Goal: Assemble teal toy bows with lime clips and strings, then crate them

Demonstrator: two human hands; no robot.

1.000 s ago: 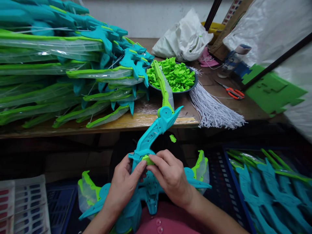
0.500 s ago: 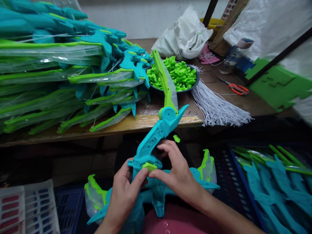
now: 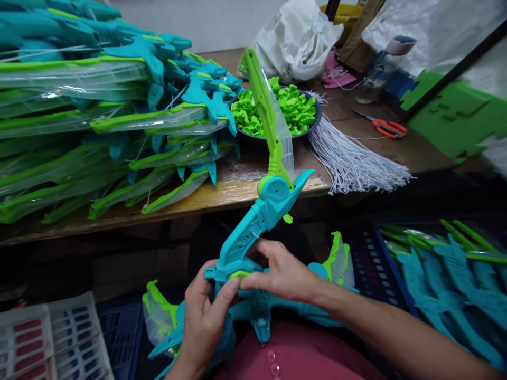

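A teal plastic toy body [image 3: 241, 237] stands tilted in front of me, with a long green and clear arm [image 3: 269, 116] rising from its top. My left hand [image 3: 204, 309] is closed round the body's left side, its thumb at a small green plastic piece [image 3: 240, 274]. From the right, my right hand [image 3: 283, 272] grips the body; its thumb presses the same piece and its fingers curl behind. The thumbs partly cover the green piece. Lower down, teal branches spread out to green and clear ends at left [image 3: 160, 311] and right [image 3: 338, 258].
A pile of similar toys [image 3: 119, 116] fills the bench's left. A dark bowl [image 3: 273, 134] holds small green pieces. White strings [image 3: 356, 158], orange-handled scissors [image 3: 386, 126] and a white bag [image 3: 295, 39] lie on the bench. Blue crate [image 3: 390, 285] stands right; white crate [image 3: 79, 338] left.
Both thumbs now cover more of the small green piece, which shows less. My right hand's fingers have closed in nearer the body. The view has shifted slightly.
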